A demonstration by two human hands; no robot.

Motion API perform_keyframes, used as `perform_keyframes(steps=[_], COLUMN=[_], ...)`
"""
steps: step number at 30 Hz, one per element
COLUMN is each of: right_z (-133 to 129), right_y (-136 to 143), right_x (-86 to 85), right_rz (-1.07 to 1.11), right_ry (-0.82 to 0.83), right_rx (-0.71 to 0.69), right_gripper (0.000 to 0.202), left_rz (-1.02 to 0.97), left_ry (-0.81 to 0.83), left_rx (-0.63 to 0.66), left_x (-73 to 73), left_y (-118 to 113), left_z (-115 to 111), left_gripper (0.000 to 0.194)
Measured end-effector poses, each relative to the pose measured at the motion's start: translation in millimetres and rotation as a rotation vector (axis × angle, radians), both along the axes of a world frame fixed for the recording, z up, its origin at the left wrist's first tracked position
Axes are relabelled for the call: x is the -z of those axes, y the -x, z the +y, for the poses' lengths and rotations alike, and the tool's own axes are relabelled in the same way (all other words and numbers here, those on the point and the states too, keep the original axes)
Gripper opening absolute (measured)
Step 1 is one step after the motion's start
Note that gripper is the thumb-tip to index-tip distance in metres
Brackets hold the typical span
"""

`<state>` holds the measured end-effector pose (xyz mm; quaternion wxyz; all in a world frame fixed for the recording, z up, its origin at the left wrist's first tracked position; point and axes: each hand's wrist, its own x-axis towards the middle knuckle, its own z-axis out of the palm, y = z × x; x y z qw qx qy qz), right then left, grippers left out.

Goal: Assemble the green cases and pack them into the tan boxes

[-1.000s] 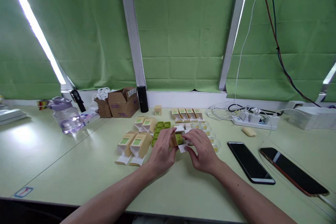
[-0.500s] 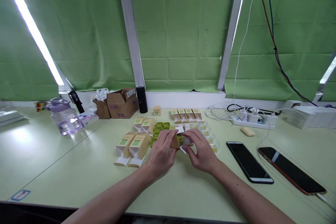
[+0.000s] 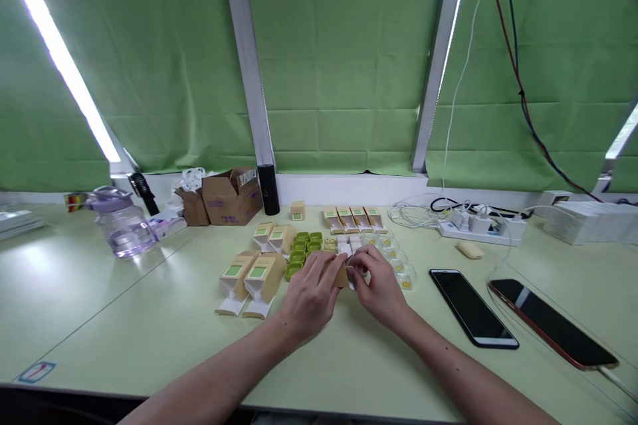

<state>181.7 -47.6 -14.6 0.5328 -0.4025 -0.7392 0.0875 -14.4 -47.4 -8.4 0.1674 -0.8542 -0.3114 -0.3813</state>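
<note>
A small brown cardboard box (image 3: pixel 341 276) with white inner flaps is held between my hands, above the table. My left hand (image 3: pixel 310 293) wraps round its left side, fingers over the top. On the other side, my right hand (image 3: pixel 379 284) pinches the box's open end at a white flap. The contents are hidden by the fingers. Just behind the hands are green square cups (image 3: pixel 298 256), small white pieces (image 3: pixel 343 240), little yellow pieces (image 3: pixel 329 244) and clear plastic domes (image 3: pixel 393 254) with yellow centres. Open boxes with green labels (image 3: pixel 266 279) lie to the left.
More open boxes (image 3: pixel 353 219) lie in a row at the back, near a closed box (image 3: pixel 298 210). Two phones (image 3: pixel 473 307) lie right, by a power strip (image 3: pixel 481 228) with cables. At left stand a purple-lidded jug (image 3: pixel 122 222), a carton (image 3: pixel 233 196) and a black cylinder (image 3: pixel 269 189).
My right fingers have moved in closer on the box's open end, and its flap is folded further in. The green piece seen inside before is now out of sight.
</note>
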Motion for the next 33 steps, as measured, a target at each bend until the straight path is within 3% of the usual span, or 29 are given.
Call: perform_keyframes(steps=[9,17,26,33], right_z=[0,-2,5,8], right_y=[-4,-3,-6,-11], right_x=[-5.7,-4.8,0.8,-2.8], right_rz=[0.185,0.350,0.515,0.658], right_ry=[0.018,0.157,0.265,0.243], right_rx=[-0.048,-0.117,-0.112,-0.096], right_gripper=[0.014,0.026,0.035,0.040], left_rz=[-0.037,-0.055,-0.106,-0.239], left_ry=[-0.033,-0.026,0.006,0.061], left_rx=[-0.035,-0.042,-0.059,-0.065], left_x=[-2.0,-3.3,-3.8,-7.2], left_y=[4,4,5,9], left_z=[3,4,6,13], left_gripper=[0.069,0.073,0.073,0.069])
